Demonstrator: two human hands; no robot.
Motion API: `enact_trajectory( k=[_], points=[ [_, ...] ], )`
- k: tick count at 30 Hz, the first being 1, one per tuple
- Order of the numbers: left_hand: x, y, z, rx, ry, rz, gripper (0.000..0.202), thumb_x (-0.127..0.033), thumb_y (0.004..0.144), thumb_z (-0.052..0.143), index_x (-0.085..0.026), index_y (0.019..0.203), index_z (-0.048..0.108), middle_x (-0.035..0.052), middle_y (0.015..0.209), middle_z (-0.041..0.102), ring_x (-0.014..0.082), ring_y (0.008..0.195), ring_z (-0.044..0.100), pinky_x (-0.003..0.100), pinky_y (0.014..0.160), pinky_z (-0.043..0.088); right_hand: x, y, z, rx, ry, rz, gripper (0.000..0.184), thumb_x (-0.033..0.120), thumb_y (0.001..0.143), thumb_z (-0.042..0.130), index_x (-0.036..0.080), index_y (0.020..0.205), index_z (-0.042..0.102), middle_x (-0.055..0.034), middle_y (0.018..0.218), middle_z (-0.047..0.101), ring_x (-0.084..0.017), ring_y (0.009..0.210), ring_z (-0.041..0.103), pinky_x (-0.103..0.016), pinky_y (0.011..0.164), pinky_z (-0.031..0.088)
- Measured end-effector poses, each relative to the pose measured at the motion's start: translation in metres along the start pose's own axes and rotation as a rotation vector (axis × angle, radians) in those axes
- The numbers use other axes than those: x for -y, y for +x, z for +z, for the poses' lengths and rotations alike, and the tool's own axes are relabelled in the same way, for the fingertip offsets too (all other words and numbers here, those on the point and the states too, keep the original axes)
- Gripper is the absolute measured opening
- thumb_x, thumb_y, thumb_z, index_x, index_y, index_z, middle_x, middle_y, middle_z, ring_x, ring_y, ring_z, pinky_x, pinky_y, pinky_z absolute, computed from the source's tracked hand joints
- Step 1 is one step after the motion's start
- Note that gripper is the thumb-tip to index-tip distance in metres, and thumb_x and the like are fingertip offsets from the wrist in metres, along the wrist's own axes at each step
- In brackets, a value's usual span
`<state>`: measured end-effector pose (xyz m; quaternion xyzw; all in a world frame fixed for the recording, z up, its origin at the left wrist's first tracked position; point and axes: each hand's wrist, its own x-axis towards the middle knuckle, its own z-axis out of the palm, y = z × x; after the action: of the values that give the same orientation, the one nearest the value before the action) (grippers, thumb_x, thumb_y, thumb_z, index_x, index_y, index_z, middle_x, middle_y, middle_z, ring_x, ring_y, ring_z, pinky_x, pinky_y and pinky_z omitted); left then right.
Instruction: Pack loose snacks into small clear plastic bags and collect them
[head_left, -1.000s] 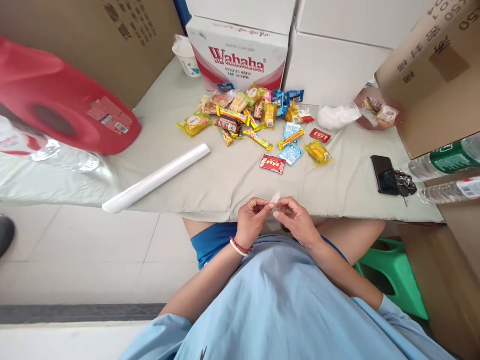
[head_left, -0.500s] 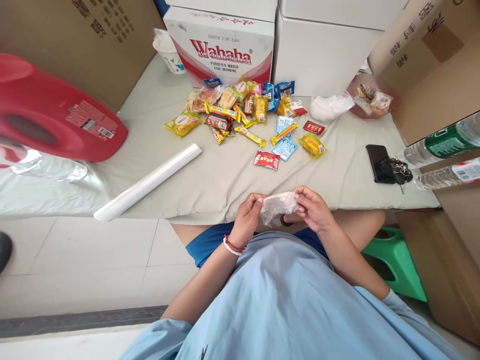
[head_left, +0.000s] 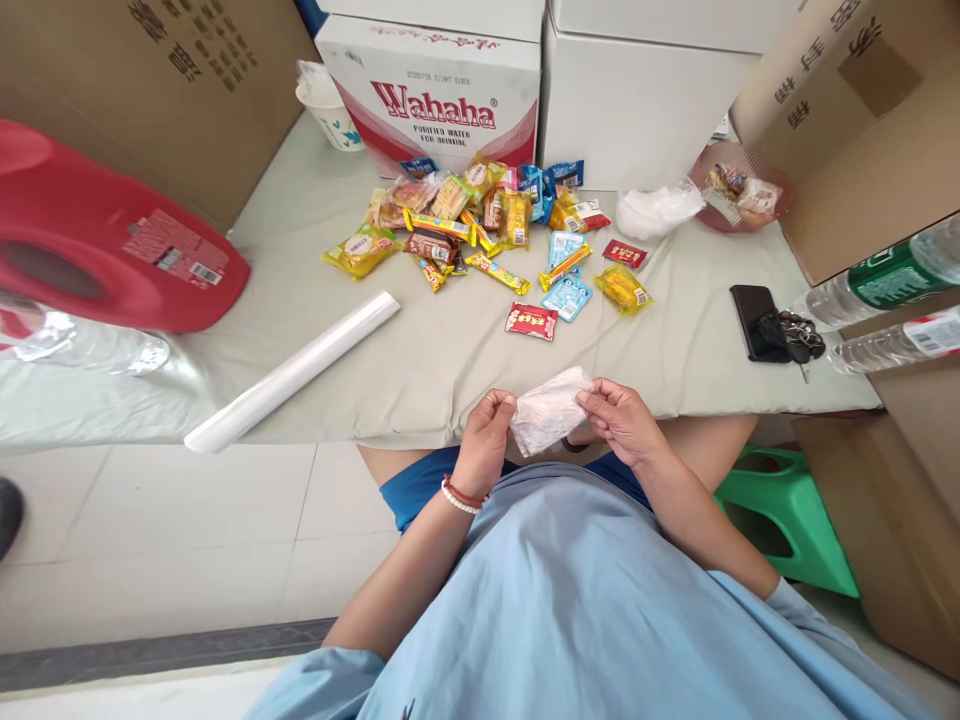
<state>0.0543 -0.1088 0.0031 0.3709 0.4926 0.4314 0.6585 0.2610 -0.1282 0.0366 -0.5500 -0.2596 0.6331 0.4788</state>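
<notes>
A crumpled, see-through plastic bag (head_left: 550, 412) is stretched between my two hands, just off the table's front edge and above my lap. My left hand (head_left: 486, 432) pinches its left side between thumb and fingers. On the opposite side, my right hand (head_left: 619, 420) grips the bag the same way. Beyond them on the cloth lies a red snack packet (head_left: 531, 321), closest to the hands. A heap of wrapped snacks (head_left: 450, 215) in yellow, brown and blue lies farther back, with a yellow packet (head_left: 622, 289) at its right.
A white plastic roll (head_left: 292, 372) lies slanted at left, near a red jug (head_left: 112, 240). At the back stand a Wahaha carton (head_left: 442, 110) and a bunched white bag (head_left: 657, 208). A phone (head_left: 757, 322), keys and bottles lie at right.
The bag has been spread flatter and tilted, its right end raised, so more of its face shows. My hands have moved slightly apart, still holding it.
</notes>
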Motion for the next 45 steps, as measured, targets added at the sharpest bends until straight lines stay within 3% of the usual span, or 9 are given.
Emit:
enact_trajectory(
  k=[4, 8, 11, 14, 20, 26, 32, 39, 45],
  points=[
    [0.001, -0.006, -0.012, 0.000, 0.075, 0.203, 0.023, -0.042, 0.091, 0.066, -0.022, 0.103, 0.060, 0.0032, 0.096, 0.062, 0.0153, 0.082, 0.061, 0.030, 0.075, 0.054, 0.005, 0.002, -0.001, -0.036, 0.044, -0.022, 0.047, 0.045, 0.065, 0.095, 0.021, 0.072, 0.056, 0.0069, 0.062, 0.051, -0.002, 0.044, 0.028, -0.018, 0.039, 0.018],
    [-0.004, -0.021, -0.026, -0.026, 0.457, 0.625, 0.026, -0.031, 0.092, 0.067, -0.024, 0.116, 0.062, 0.0096, 0.120, 0.058, 0.0227, 0.109, 0.061, 0.039, 0.089, 0.056, 0.007, 0.002, 0.004, -0.071, 0.050, -0.039, 0.049, 0.047, 0.062, 0.096, 0.021, 0.071, 0.055, 0.0069, 0.060, 0.052, -0.002, 0.043, 0.026, -0.018, 0.038, 0.016],
    [-0.007, -0.029, -0.024, -0.001, 0.752, 0.878, 0.031, -0.029, 0.093, 0.070, -0.025, 0.123, 0.062, 0.0096, 0.119, 0.059, 0.0235, 0.108, 0.060, 0.041, 0.091, 0.054, 0.004, 0.003, 0.009, -0.089, 0.036, -0.033, 0.049, 0.048, 0.062, 0.096, 0.021, 0.071, 0.056, 0.0074, 0.057, 0.049, -0.003, 0.043, 0.026, -0.018, 0.037, 0.016],
    [-0.005, -0.027, -0.012, -0.011, 0.910, 0.965, 0.033, -0.034, 0.093, 0.074, -0.024, 0.122, 0.064, 0.0095, 0.112, 0.063, 0.0238, 0.101, 0.060, 0.040, 0.089, 0.052, -0.001, 0.005, 0.015, -0.076, 0.026, -0.008, 0.047, 0.047, 0.064, 0.095, 0.022, 0.073, 0.057, 0.0074, 0.057, 0.050, -0.003, 0.043, 0.026, -0.019, 0.037, 0.016],
    [0.007, -0.011, 0.011, -0.063, 0.964, 0.869, 0.030, -0.041, 0.094, 0.071, -0.018, 0.114, 0.069, 0.0114, 0.103, 0.067, 0.0259, 0.095, 0.059, 0.040, 0.083, 0.048, -0.004, 0.009, 0.029, -0.068, 0.036, 0.020, 0.051, 0.049, 0.060, 0.096, 0.021, 0.070, 0.055, 0.0082, 0.055, 0.049, -0.002, 0.041, 0.027, -0.018, 0.037, 0.016],
    [0.005, -0.010, 0.016, -0.031, 1.017, 0.796, 0.013, -0.027, 0.098, 0.063, -0.021, 0.092, 0.073, 0.0062, 0.086, 0.071, 0.0239, 0.087, 0.058, 0.039, 0.078, 0.042, -0.002, 0.007, 0.036, -0.018, 0.056, 0.043, 0.056, 0.055, 0.059, 0.096, 0.020, 0.074, 0.055, 0.0083, 0.058, 0.049, -0.003, 0.045, 0.028, -0.018, 0.039, 0.018],
    [-0.007, -0.010, 0.014, -0.101, 0.617, 0.519, 0.013, -0.028, 0.096, 0.062, -0.021, 0.087, 0.068, 0.0036, 0.086, 0.068, 0.0179, 0.081, 0.059, 0.032, 0.075, 0.046, -0.008, 0.001, 0.034, 0.081, -0.147, -0.130, 0.051, 0.051, 0.063, 0.095, 0.023, 0.097, 0.069, 0.0014, 0.089, 0.065, -0.012, 0.075, 0.055, -0.023, 0.062, 0.046],
    [-0.023, -0.003, 0.002, 0.001, 0.005, 0.107, 0.022, -0.040, 0.087, 0.074, -0.019, 0.084, 0.066, -0.0022, 0.078, 0.061, 0.0104, 0.070, 0.050, 0.025, 0.071, 0.044, -0.005, 0.010, 0.023, 0.031, -0.169, -0.168, 0.039, 0.053, 0.070, 0.089, 0.022, 0.080, 0.067, 0.0049, 0.067, 0.057, -0.011, 0.064, 0.048, -0.025, 0.063, 0.044],
    [-0.035, 0.007, -0.026, 0.121, -0.381, -0.101, 0.037, -0.041, 0.068, 0.091, -0.018, 0.080, 0.064, 0.0003, 0.088, 0.066, 0.0120, 0.078, 0.060, 0.026, 0.074, 0.052, 0.013, 0.012, 0.001, 0.009, 0.018, -0.045, 0.044, 0.048, 0.061, 0.096, 0.021, 0.083, 0.068, 0.0047, 0.066, 0.059, -0.007, 0.054, 0.043, -0.020, 0.049, 0.034]
  ],
)
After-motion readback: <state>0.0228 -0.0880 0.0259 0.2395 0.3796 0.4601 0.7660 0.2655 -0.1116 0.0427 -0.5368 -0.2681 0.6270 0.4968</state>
